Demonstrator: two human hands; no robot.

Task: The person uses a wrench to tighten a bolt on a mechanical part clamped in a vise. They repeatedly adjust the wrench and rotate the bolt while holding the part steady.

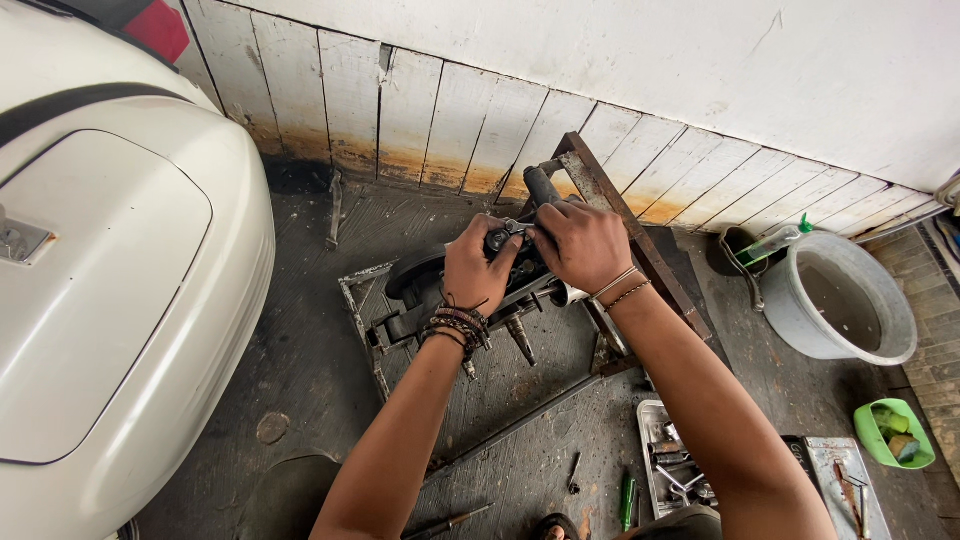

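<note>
Both hands, left (478, 262) and right (585, 243), have fingers clamped on the black part (505, 243) atop the frame (640, 240). Slip risk: part drops onto the bolts (520, 338) below.

Left hand (478, 262) and right hand (582, 243) grip a black machine part (505, 262).

No signs or screens showed, only a clear plastic bottle with a green cap (775, 240) lying tilted beside the grey bucket (880, 352), its label unreadable
</note>
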